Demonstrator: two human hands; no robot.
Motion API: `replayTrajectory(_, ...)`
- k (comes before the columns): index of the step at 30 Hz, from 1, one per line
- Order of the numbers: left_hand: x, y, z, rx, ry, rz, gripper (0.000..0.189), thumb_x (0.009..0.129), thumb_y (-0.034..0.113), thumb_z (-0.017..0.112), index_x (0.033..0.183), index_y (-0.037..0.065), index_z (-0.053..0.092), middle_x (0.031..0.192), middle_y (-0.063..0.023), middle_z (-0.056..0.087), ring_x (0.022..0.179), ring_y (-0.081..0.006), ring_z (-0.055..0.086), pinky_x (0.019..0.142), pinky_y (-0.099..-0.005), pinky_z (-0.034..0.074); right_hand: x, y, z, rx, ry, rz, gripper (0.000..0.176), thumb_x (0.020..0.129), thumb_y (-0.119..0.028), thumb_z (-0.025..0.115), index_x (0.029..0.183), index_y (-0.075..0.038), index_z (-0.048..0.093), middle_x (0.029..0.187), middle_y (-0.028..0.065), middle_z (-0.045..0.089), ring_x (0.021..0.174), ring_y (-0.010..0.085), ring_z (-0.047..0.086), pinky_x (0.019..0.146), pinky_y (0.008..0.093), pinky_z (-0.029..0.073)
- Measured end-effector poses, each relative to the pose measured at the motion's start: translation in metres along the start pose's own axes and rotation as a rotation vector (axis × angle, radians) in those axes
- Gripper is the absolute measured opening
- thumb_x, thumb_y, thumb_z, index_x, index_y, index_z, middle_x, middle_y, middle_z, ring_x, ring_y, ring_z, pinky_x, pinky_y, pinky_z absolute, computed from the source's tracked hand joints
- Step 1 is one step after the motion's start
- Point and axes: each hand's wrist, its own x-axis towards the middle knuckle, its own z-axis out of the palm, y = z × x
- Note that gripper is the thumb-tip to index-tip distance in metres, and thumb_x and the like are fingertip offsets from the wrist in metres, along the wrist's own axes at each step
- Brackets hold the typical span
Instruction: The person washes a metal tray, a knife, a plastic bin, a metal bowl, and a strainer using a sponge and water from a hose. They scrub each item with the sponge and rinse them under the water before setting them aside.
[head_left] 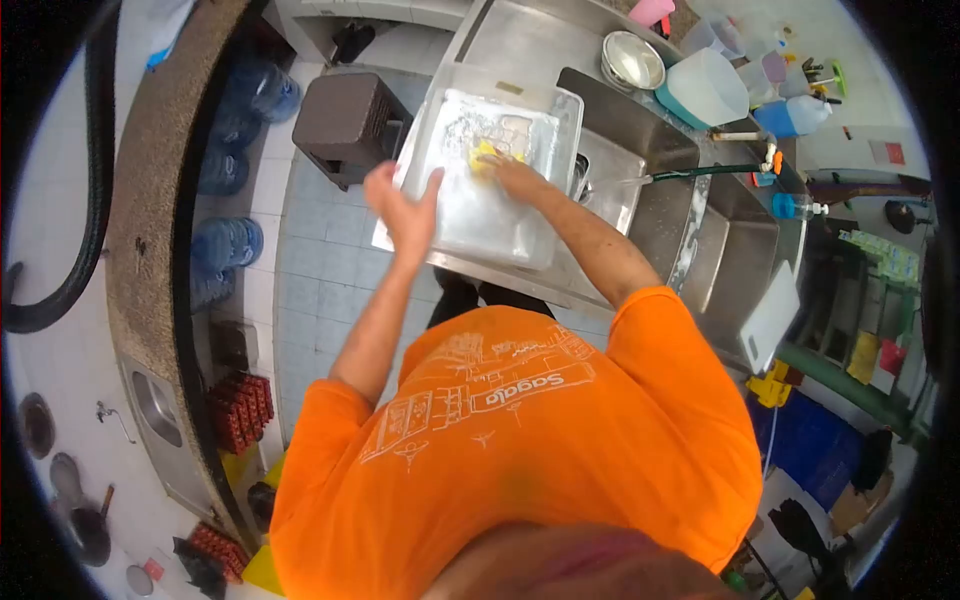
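Scrubbing looks about halfway to us. The clear plastic tray sits tilted over the front left corner of the steel sink, leaning toward our orange shirt. There are whitish soapy streaks at its far end, right around the yellow sponge. The near half looks smooth and plain, so we'd guess that part hasn't had the sponge yet, though the glare makes it hard to be sure. A rinse would come after that, since the suds are all sitting on the plastic.

Our left hand is on the tray's left rim. The fingers are curled over the edge with the thumb up on the inner face, so it's clamped on and steadying the tray.

Our right hand is flat on the sponge at the far end. Its fingers are bunched close together and pressing the sponge onto the tray's bottom. We can't tell whether they wrap around it or just push down.

A metal bowl and a white jug sit on the tabletop behind the sink, well away from both hands.
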Motion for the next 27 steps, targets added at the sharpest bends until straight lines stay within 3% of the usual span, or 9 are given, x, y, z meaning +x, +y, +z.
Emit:
replayTrajectory(4,0.072,-0.048,0.056,0.171,-0.301,0.033,0.055,0.074,0.024,0.070,0.115,-0.002,0.044,0.101,-0.0254,0.054,0.100,-0.0399,0.052,0.085,-0.0462,0.042,-0.015,-0.004,-0.020,0.031,-0.114,-0.042,0.046,0.083,0.000,0.040,0.125,-0.016,0.050,0.142,0.0089,0.034,0.129,0.0360,0.033,0.105,0.0400,0.035)
replayTrajectory(5,0.082,-0.056,0.071,0.134,-0.508,-0.120,0.050,0.078,0.019,0.064,0.118,0.000,0.043,0.099,-0.0272,0.057,0.097,-0.0417,0.056,0.081,-0.0485,0.044,-0.013,0.002,-0.013,-0.015,0.048,0.094,0.045,0.081,0.002,0.042,0.123,-0.013,0.052,0.138,0.0115,0.038,0.125,0.0339,0.038,0.104,0.0393,0.034)
replayTrajectory(10,0.053,-0.035,0.085,0.301,-0.379,-0.035,0.039,0.083,0.006,0.047,0.121,0.002,0.040,0.093,-0.0280,0.060,0.089,-0.0437,0.060,0.076,-0.0507,0.047,0.031,0.052,0.013,-0.138,0.483,0.702,0.041,0.079,0.003,0.047,0.120,0.002,0.050,0.128,0.0228,0.045,0.117,0.0342,0.046,0.098,0.0365,0.038)
replayTrajectory(12,0.050,-0.030,0.083,0.314,-0.387,-0.055,0.040,0.083,0.003,0.044,0.122,0.002,0.039,0.096,-0.0290,0.059,0.088,-0.0444,0.059,0.076,-0.0510,0.047,0.055,0.067,0.016,0.349,1.179,0.952,0.039,0.079,0.003,0.047,0.118,0.007,0.049,0.120,0.0265,0.050,0.113,0.0374,0.048,0.095,0.0383,0.040)
replayTrajectory(15,0.046,-0.029,0.088,0.286,-0.378,-0.027,0.042,0.082,0.002,0.044,0.123,0.000,0.036,0.093,-0.0299,0.060,0.086,-0.0449,0.059,0.074,-0.0513,0.047,0.094,0.056,0.012,0.676,1.322,1.021,0.037,0.079,0.001,0.048,0.116,0.005,0.052,0.114,0.0235,0.054,0.110,0.0396,0.048,0.094,0.0403,0.040)
replayTrajectory(17,0.046,-0.027,0.092,0.311,-0.434,-0.104,0.041,0.083,0.001,0.044,0.123,0.000,0.035,0.088,-0.0305,0.060,0.084,-0.0460,0.059,0.072,-0.0522,0.047,0.110,0.043,0.017,0.966,1.299,0.944,0.035,0.079,0.000,0.051,0.114,0.003,0.054,0.111,0.0218,0.057,0.107,0.0382,0.051,0.095,0.0422,0.039)
replayTrajectory(19,0.040,-0.030,0.089,0.316,-0.430,-0.109,0.041,0.083,0.001,0.045,0.123,-0.001,0.037,0.087,-0.0305,0.060,0.083,-0.0457,0.059,0.071,-0.0519,0.047,0.121,0.040,0.043,0.217,1.036,0.391,0.033,0.080,-0.007,0.055,0.113,0.000,0.056,0.109,0.0204,0.059,0.103,0.0364,0.055,0.093,0.0415,0.042)
replayTrajectory(20,0.044,-0.028,0.091,0.303,-0.412,-0.109,0.041,0.083,0.001,0.045,0.123,-0.002,0.039,0.086,-0.0304,0.060,0.082,-0.0453,0.059,0.071,-0.0516,0.047,0.129,0.044,0.038,0.215,1.044,0.384,0.033,0.080,-0.007,0.055,0.113,0.000,0.056,0.109,0.0204,0.059,0.103,0.0364,0.055,0.093,0.0415,0.042)
replayTrajectory(27,0.042,-0.029,0.091,0.256,-0.343,-0.083,0.040,0.084,0.003,0.047,0.122,-0.001,0.036,0.082,-0.0298,0.060,0.079,-0.0462,0.059,0.070,-0.0529,0.046,0.140,0.047,0.015,0.743,1.496,1.262,0.028,0.079,-0.004,0.053,0.105,0.003,0.060,0.105,0.0213,0.062,0.097,0.0364,0.059,0.088,0.0403,0.047)
